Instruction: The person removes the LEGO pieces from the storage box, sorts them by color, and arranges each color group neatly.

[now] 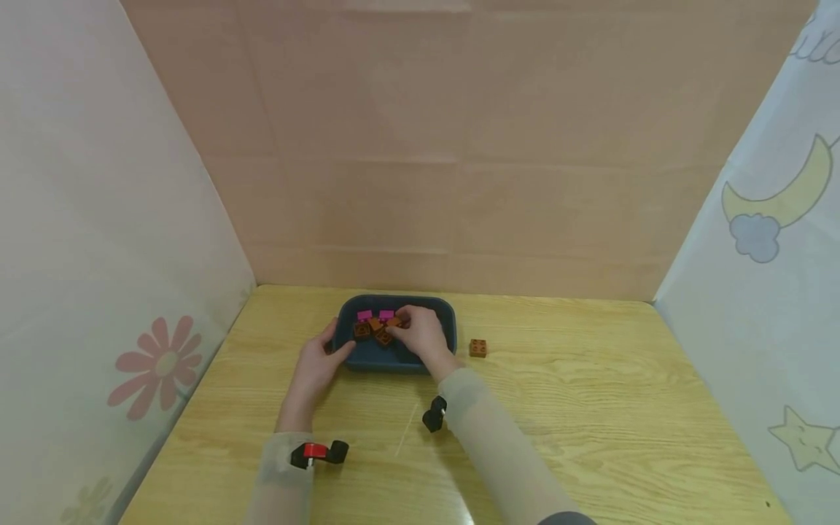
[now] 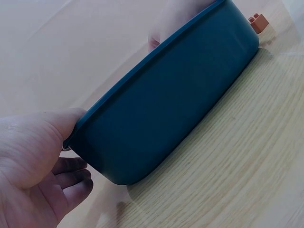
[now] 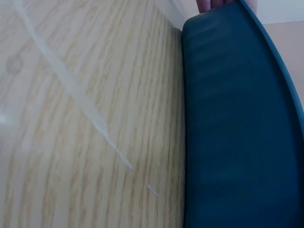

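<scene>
A dark blue tub (image 1: 387, 364) stands on the table with several toy building bricks inside, brown ones and two magenta ones (image 1: 364, 316). My left hand (image 1: 319, 362) grips the tub's left end. In the left wrist view its thumb lies over the rim (image 2: 142, 61) and the other fingers (image 2: 76, 187) curl below, against the outside. Reaching over the near right side, my right hand (image 1: 423, 332) pinches a brown brick (image 1: 394, 321) between thumb and fingers, among the other brown bricks (image 1: 383, 337). The right wrist view shows only the tub's outer wall (image 3: 232, 123), not this hand.
One brown brick (image 1: 478, 348) sits on the wooden table (image 1: 590, 394) just right of the tub. Behind the table rises a tan paper backdrop (image 1: 420, 182). White printed sheets (image 1: 85, 219) flank the table on both sides.
</scene>
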Demonstrator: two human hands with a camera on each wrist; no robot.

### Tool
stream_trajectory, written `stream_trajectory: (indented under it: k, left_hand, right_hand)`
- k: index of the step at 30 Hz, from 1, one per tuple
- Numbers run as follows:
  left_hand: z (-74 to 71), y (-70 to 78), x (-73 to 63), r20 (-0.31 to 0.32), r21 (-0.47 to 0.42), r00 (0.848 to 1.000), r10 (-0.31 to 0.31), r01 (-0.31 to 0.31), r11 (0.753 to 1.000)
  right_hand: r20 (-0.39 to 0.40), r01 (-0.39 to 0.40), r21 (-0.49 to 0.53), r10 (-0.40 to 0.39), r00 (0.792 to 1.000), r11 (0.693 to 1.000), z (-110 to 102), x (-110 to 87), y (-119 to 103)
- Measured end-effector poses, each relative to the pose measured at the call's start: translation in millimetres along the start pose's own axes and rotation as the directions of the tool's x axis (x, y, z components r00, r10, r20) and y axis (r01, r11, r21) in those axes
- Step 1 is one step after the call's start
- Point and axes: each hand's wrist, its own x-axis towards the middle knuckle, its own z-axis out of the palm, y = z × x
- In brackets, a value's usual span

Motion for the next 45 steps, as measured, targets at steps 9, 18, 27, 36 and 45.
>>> stream_trajectory:
  k: [9, 18, 27, 36, 45]
  left_hand:
    - [-0.2, 2.5, -0.3, 0.006, 0.003, 1.0, -0.003, 0.003, 1.0]
    - [0.0, -0.8, -2.2, -0.002, -0.004, 1.0, -0.018, 0.018, 1.0]
    - [0.0, -0.9, -1.3, -0.011, -0.006, 1.0, -0.013, 0.012, 1.0]
    - [1.0, 0.1, -2.5, -0.013, -0.018, 1.0, -0.02, 0.02, 1.0]
    - [0.4, -1.8, -1.0, -0.012, 0.02, 1.0, -0.016, 0.016, 1.0]
  right_hand:
    - [-0.011, -0.007, -0.024, 0.006, 1.0, 1.0, 1, 1.7, 0]
    - [0.002, -0.011, -0.081, 0.011, 1.0, 0.997, 5, 0.9, 1]
    - [-0.01, 0.013, -0.076, -0.013, 1.0, 0.997, 4, -0.3, 0]
    - [-0.022, 0.028, 0.033, -0.027, 0.999, 0.999, -1, 2.5, 2]
    - [-0.083, 0.092, 0.139, -0.081, 0.993, 0.986, -10, 5.4, 1]
